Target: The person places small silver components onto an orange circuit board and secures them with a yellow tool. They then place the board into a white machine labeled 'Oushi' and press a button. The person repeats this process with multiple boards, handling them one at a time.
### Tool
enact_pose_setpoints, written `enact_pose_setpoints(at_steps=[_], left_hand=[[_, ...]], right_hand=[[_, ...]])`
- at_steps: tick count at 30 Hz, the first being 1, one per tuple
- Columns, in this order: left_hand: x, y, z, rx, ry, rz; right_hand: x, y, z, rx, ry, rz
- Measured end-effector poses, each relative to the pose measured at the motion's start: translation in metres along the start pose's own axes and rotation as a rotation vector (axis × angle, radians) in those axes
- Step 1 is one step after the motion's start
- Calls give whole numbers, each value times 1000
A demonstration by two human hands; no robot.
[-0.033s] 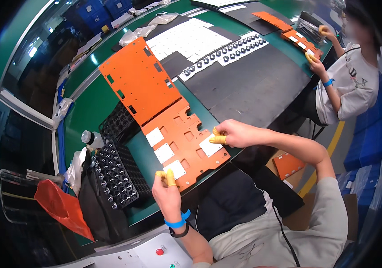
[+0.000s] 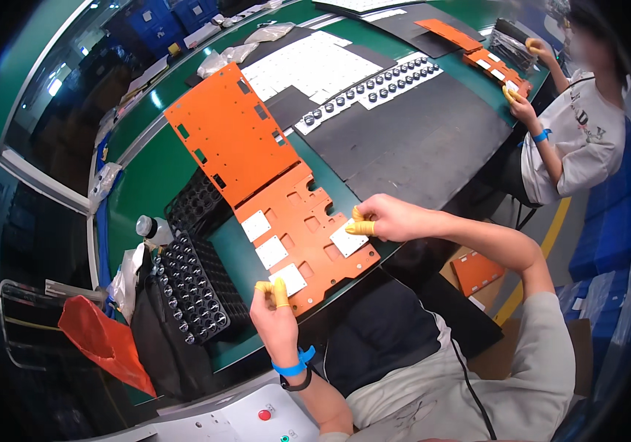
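Observation:
An orange fixture board lies open in front of me, its holed lid (image 2: 231, 136) folded back from the pocketed base (image 2: 308, 221). On the base, two white square plates (image 2: 256, 226) (image 2: 271, 253) sit along the left edge. My left hand (image 2: 275, 320), in yellow finger cots, has thumb and finger closed at the lower corner of a third white plate (image 2: 290, 279) at the near left. With similar cots, my right hand (image 2: 389, 219) pinches the upper right edge of another white plate (image 2: 346, 239) on the right side. Both plates rest on the base; their gripped edges are hidden.
Black trays of shiny round parts (image 2: 190, 287) stand at the left, beside a bottle (image 2: 152, 228). Beyond the board are a black mat (image 2: 419, 147), white sheets (image 2: 315, 66) and rows of dark round parts (image 2: 374, 87). At far right a co-worker (image 2: 573, 140) handles another orange board (image 2: 494, 68).

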State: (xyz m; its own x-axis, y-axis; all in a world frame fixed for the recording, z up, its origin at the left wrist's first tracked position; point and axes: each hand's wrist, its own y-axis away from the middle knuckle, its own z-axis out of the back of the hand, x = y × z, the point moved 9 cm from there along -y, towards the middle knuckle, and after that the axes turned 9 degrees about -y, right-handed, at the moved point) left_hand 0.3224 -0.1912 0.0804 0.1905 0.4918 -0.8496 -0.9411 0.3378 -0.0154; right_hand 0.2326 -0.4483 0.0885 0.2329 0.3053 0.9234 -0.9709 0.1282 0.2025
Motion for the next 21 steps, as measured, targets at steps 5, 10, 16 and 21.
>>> enact_pose_setpoints(at_steps=[5, 10, 16, 21], left_hand=[[-30, 11, 17, -215, 23, -134], [-82, 24, 5, -312, -277, -576], [-86, 35, -25, -182, -386, -750], [-82, 31, -35, -180, -337, -710]], right_hand=[[40, 27, 62, -525, 690, 536], [6, 39, 97, -601, 1041, 503], [-15, 46, 104, -661, 805, 400], [-13, 20, 107, -610, 716, 415]])
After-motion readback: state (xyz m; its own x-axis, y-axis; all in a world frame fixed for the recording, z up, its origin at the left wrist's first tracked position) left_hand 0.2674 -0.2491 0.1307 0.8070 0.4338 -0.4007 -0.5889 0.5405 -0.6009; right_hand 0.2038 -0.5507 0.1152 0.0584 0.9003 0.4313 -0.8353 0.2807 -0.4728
